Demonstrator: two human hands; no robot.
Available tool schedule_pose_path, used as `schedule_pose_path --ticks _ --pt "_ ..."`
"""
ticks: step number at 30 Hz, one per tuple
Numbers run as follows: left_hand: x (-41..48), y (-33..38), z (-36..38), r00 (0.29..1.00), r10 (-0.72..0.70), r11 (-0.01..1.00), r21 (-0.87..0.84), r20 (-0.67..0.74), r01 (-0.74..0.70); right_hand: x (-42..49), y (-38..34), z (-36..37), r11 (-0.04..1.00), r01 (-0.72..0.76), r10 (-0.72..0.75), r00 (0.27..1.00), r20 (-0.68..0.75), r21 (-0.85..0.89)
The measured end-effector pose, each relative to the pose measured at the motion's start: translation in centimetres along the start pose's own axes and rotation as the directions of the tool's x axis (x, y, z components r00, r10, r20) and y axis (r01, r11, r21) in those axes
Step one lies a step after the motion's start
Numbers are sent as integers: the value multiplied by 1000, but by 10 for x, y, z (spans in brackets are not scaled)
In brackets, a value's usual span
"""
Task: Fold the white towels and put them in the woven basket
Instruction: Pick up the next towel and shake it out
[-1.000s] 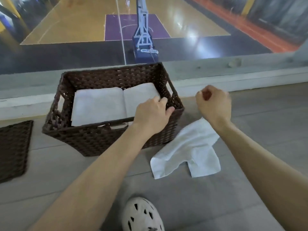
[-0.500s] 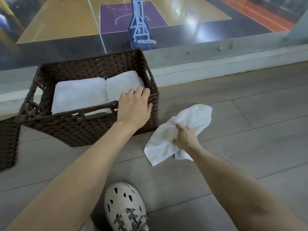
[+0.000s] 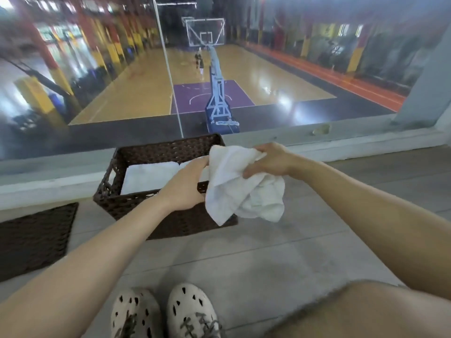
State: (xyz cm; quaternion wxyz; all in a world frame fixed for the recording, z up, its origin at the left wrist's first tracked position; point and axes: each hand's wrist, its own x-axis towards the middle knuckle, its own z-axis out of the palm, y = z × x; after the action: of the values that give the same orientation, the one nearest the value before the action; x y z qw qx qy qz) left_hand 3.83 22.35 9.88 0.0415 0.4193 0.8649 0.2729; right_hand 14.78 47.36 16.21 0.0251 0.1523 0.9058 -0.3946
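- The grey floor [image 3: 280, 259] carries everything. A dark woven mat [image 3: 34, 237] lies on it at the left, well apart from the work.
- The basket [image 3: 156, 150] stands just before the glass. Folded towels [image 3: 148, 176] lie flat inside, and its right part is hidden behind hand and cloth.
- The loose towel [image 3: 239, 189] hangs crumpled in the air between both hands. It is in front of the basket's right near corner and clear of the floor.
- The right hand [image 3: 271, 162] has its fingers curled round a bunch of cloth at the top right, so the towel droops below and left of it.
- The left hand [image 3: 185, 189] holds the towel's upper left edge at its fingertips, with the cloth just to its right. Its thumb is out of sight.
- The step in hand looks like opening the towel out for folding. It would go best by working each hand along the top edge to a corner. The cloth can then drop flat and be halved with edges matched, to a size that fits beside the ones already packed.
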Motion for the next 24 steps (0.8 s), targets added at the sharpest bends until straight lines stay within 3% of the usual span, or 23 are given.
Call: schedule_pose_path --ticks 2,4,9,11,13,18,21,24 --pt "-20 20 -37 995 7 981 -194 -102 -26 -10 -40 -11 995 50 -57 996 74 89" --pt "-39 42 -76 979 13 958 -279 -205 -71 -22 -75 -17 981 95 -116 986 120 169" --pt "-71 87 -159 920 -78 976 -218 -384 -8 -43 -135 -19 958 174 -201 974 102 228" --pt "-76 100 -185 879 -148 947 -322 -453 -7 -52 -154 -19 950 208 -235 967 94 234" --pt "-84 112 -209 862 -223 854 -517 -455 -53 -68 -175 -17 929 261 -275 961 18 263" --pt "-76 104 -267 823 -432 711 -701 -370 59 -92 -200 -11 904 404 -386 912 -135 142" --pt "-82 107 -271 797 -471 709 -700 -377 87 -99 -213 -3 891 428 -404 900 -166 153" --pt "-84 84 -261 803 -444 805 -570 -398 162 -105 -230 9 872 422 -418 906 -71 247"
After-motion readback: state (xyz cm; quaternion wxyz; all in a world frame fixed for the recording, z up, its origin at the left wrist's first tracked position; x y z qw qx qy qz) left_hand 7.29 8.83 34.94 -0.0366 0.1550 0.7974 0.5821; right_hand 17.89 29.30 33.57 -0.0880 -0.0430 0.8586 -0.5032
